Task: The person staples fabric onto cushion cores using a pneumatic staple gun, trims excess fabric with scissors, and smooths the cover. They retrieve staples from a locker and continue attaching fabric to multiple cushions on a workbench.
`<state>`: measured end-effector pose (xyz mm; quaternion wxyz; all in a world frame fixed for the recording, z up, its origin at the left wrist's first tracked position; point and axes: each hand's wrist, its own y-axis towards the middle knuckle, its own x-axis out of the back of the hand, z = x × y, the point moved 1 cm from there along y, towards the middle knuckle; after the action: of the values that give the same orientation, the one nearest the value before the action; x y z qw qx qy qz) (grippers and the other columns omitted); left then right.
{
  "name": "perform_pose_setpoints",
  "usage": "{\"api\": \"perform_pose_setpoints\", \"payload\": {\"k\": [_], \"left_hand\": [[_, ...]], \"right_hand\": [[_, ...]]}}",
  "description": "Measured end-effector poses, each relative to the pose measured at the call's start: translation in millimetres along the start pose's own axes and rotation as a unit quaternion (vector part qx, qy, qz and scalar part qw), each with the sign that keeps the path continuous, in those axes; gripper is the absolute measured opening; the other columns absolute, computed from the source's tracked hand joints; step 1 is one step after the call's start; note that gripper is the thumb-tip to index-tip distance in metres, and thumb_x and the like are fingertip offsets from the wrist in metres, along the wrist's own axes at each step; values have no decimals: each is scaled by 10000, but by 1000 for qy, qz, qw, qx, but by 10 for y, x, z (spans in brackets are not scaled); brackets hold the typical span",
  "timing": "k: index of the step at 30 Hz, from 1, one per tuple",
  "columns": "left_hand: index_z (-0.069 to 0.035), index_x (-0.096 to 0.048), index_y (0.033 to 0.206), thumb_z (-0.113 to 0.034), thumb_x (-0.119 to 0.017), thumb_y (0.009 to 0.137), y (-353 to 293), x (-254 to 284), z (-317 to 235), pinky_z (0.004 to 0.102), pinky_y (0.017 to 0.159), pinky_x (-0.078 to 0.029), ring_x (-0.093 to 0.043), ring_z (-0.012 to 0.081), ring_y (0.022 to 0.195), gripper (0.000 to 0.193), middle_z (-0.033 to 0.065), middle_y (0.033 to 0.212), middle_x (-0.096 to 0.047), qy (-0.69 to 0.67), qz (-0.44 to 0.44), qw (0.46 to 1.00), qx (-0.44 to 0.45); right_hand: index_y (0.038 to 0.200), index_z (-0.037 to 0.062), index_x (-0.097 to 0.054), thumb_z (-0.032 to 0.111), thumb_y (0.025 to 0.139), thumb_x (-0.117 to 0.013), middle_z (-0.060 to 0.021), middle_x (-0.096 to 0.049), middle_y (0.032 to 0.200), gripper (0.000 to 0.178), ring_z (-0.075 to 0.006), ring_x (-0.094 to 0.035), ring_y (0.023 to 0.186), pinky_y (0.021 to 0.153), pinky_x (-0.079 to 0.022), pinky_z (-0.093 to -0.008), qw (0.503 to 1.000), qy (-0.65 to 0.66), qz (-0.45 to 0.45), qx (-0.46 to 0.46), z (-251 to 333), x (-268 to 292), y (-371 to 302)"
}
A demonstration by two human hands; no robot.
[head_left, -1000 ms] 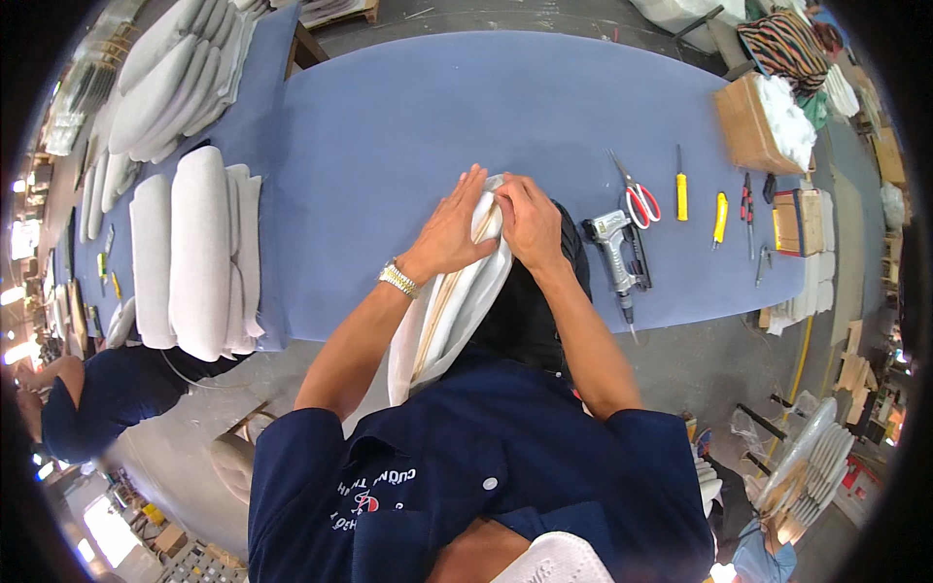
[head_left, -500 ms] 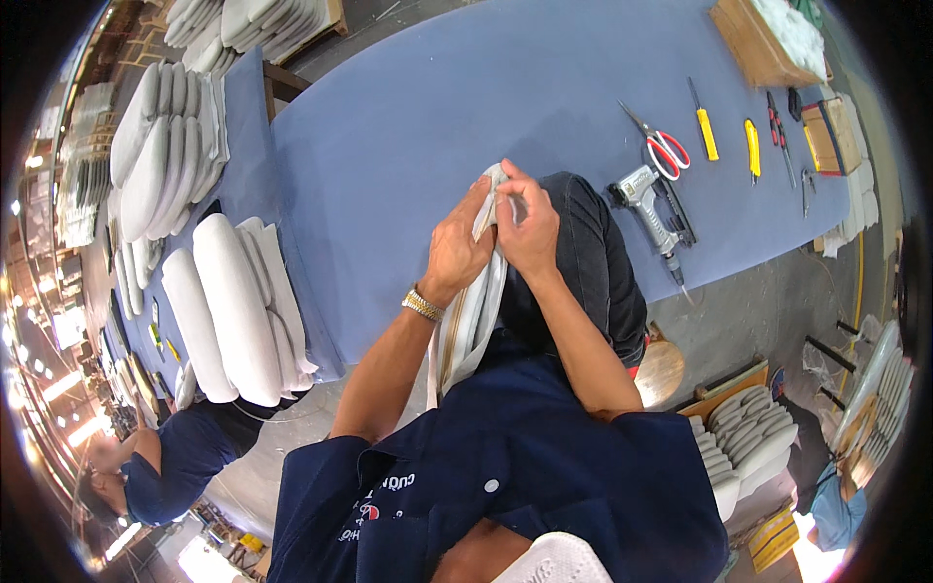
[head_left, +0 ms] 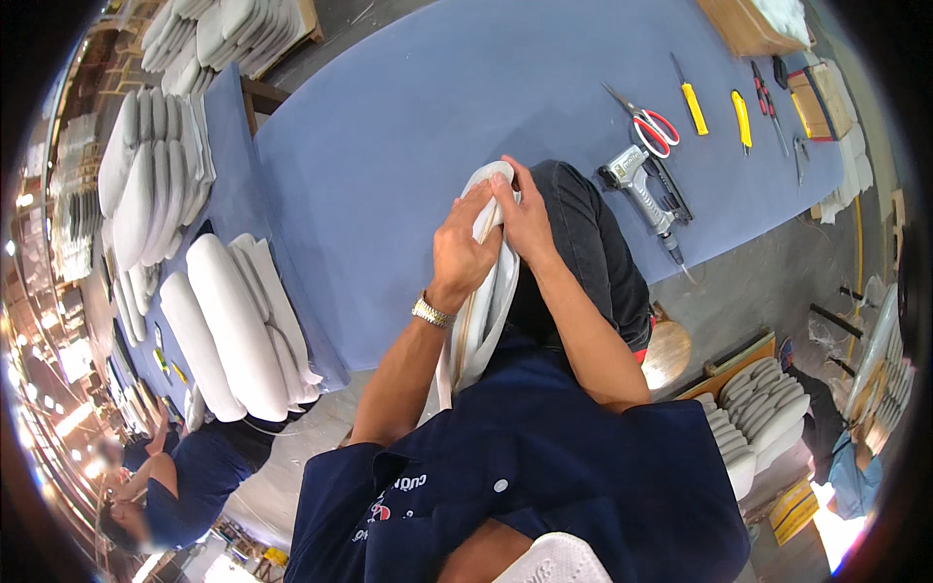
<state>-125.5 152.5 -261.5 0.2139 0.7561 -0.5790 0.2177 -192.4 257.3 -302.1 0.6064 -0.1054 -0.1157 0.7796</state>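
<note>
Gripping white padded cover point(head_left: 483, 311) at top end: left hand point(head_left: 462, 255) and right hand point(head_left: 525, 219), both closed, over blue table point(head_left: 408, 126)

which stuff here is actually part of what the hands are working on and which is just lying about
In use: white padded piece, gripped at its top by left hand and right hand.

Lying about: staple gun, scissors, yellow-handled tools, stacked white pads.
</note>
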Motion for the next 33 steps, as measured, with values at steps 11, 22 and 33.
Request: {"api": "perform_pose_setpoints", "payload": {"k": [11,22,33], "left_hand": [[-57,-395,1575,-489,-376,1101,708,425,94,394,1235,-276,-349,267,1514,642,156,1615,-402,-232,138,947,177],[-35,-243,1623,-401,-354,1124,513,71,279,393,1260,-197,-229,327,1562,629,204,1680,-251,-99,231,968,24],[73,-137,1597,-310,-534,1050,393,43,14,430,1240,-263,-254,427,1534,777,337,1628,-248,73,259,963,-10]], "right_hand": [[1527,4,-423,375,1045,-557,-268,-576,1417,624,-347,-561,1331,1109,-422,-398,997,16,29,68,-142,-34,0],[1575,37,-383,212,1067,-551,-130,-522,1487,564,-200,-522,1324,1117,-401,-325,984,128,122,0,-177,154,-21],[1537,35,-453,156,1062,-522,-116,-583,1431,495,-181,-538,1300,1117,-405,-325,961,229,144,-61,-236,362,-50]]}}
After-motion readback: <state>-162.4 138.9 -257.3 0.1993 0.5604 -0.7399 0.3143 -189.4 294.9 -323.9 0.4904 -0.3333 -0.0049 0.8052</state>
